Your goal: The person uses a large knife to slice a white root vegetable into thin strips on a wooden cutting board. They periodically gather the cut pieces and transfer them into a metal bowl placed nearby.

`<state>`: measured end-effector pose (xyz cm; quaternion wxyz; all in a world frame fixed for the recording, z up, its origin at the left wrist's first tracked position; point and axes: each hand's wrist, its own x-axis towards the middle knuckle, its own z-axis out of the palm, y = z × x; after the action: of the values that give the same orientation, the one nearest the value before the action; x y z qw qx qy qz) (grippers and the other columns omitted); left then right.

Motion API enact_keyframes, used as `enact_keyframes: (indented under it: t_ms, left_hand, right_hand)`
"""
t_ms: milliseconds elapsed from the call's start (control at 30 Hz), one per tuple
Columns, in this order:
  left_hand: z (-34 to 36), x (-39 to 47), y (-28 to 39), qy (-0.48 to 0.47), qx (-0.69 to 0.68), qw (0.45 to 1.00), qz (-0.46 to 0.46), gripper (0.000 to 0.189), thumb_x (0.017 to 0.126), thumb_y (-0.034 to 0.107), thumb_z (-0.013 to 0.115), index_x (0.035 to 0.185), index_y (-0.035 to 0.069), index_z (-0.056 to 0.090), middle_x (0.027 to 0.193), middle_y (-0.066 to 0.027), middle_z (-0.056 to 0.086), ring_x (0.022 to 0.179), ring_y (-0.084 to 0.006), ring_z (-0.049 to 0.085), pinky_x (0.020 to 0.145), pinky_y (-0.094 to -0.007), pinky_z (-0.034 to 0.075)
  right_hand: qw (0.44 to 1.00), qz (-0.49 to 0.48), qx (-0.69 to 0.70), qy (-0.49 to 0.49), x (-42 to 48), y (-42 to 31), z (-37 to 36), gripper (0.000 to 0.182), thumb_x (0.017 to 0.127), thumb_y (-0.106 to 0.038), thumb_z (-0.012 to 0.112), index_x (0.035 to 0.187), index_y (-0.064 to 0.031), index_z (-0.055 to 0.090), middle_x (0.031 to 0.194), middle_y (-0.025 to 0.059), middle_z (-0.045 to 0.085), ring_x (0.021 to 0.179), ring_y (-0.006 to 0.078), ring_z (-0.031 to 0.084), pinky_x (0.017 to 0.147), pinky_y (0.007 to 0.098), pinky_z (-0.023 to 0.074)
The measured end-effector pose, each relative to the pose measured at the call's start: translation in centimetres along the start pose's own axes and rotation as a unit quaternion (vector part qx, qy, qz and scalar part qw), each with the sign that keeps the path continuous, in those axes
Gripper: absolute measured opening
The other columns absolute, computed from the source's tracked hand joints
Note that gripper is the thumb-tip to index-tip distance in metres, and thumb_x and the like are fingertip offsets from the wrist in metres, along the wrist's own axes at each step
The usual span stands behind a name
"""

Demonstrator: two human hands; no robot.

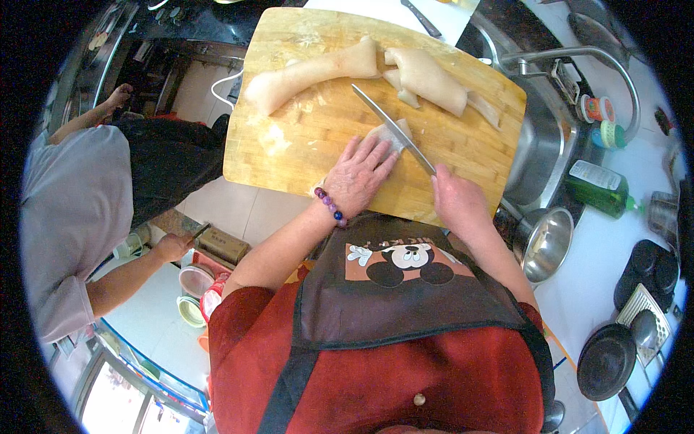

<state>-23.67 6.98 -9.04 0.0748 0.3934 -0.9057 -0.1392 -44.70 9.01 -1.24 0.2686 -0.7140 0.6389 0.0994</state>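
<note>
A wooden cutting board (325,130) lies before me. My right hand (461,200) is closed around the handle of a kitchen knife (391,127), whose long blade points up and to the left. The blade lies over a small pale piece of what looks like pork skin (387,138). My left hand (358,173), with a beaded bracelet at the wrist, rests flat with its fingertips on that piece, just left of the blade. Farther up the board lie a long pale rolled piece (320,70) and a second rolled piece (428,78), with narrow strips beside it.
A sink (542,146) with a curved faucet (631,92) adjoins the board on the right. Near it stand a metal bowl (546,244) and a green bottle (596,187). Another knife (422,19) lies behind the board. Another person (81,195) stands at the left.
</note>
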Motion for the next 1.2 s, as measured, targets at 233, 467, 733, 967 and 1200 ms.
enact_keyframes:
  t_ms: [233, 467, 733, 967, 1200]
  left_hand:
    - [0.1, 0.1, -0.3, -0.008, -0.003, 1.0, 0.018, 0.046, 0.085, 0.023, 0.057, 0.129, 0.01, 0.05, 0.132, -0.0136, 0.048, 0.127, -0.0316, 0.04, 0.109, -0.0446, 0.03]
    - [0.2, 0.1, 0.0, -0.006, -0.02, 1.0, 0.012, 0.048, 0.083, 0.022, 0.059, 0.128, 0.009, 0.05, 0.131, -0.0144, 0.048, 0.127, -0.0316, 0.041, 0.109, -0.0448, 0.03]
    - [1.4, -0.6, -0.2, 0.058, -0.01, 0.998, 0.003, 0.041, 0.08, 0.015, 0.055, 0.12, 0.008, 0.055, 0.127, -0.0121, 0.05, 0.123, -0.031, 0.044, 0.107, -0.0459, 0.032]
    - [-0.4, -2.0, 1.0, 0.046, 0.069, 0.994, -0.07, 0.043, 0.077, 0.015, 0.055, 0.119, 0.018, 0.058, 0.116, -0.0099, 0.052, 0.112, -0.0284, 0.047, 0.097, -0.0452, 0.036]
    - [-0.5, -2.6, 0.4, 0.062, 0.005, 0.997, -0.042, 0.043, 0.076, 0.013, 0.055, 0.119, 0.011, 0.057, 0.118, -0.0105, 0.052, 0.112, -0.0302, 0.048, 0.095, -0.0421, 0.041]
  right_hand:
    - [0.997, -0.062, 0.007, 0.037, 2.9, -0.2, 0.8, 0.017, 0.094, -0.019, 0.046, 0.096, -0.0014, 0.047, 0.072, 0.0227, 0.062, 0.066, 0.0423, 0.061, 0.059, 0.0523, 0.0472]
    - [0.998, -0.055, 0.006, 0.015, 5.0, -1.6, -0.3, 0.016, 0.091, -0.015, 0.046, 0.097, -0.0006, 0.05, 0.075, 0.0224, 0.064, 0.071, 0.039, 0.065, 0.062, 0.05, 0.0512]
    - [0.996, -0.067, 0.037, 0.054, 5.4, -0.9, 0.6, 0.021, 0.094, -0.021, 0.045, 0.1, -0.0014, 0.052, 0.075, 0.0227, 0.064, 0.073, 0.0384, 0.065, 0.062, 0.0511, 0.0507]
    - [0.99, -0.092, 0.04, 0.103, 3.0, -0.8, 0.6, 0.02, 0.093, -0.02, 0.051, 0.098, -0.0006, 0.052, 0.065, 0.0222, 0.06, 0.062, 0.042, 0.06, 0.055, 0.0517, 0.0466]
    - [0.997, -0.055, 0.039, 0.037, -0.9, -3.0, 0.4, 0.018, 0.094, -0.019, 0.048, 0.095, -0.0005, 0.048, 0.068, 0.0228, 0.062, 0.066, 0.0394, 0.063, 0.058, 0.0492, 0.0502]
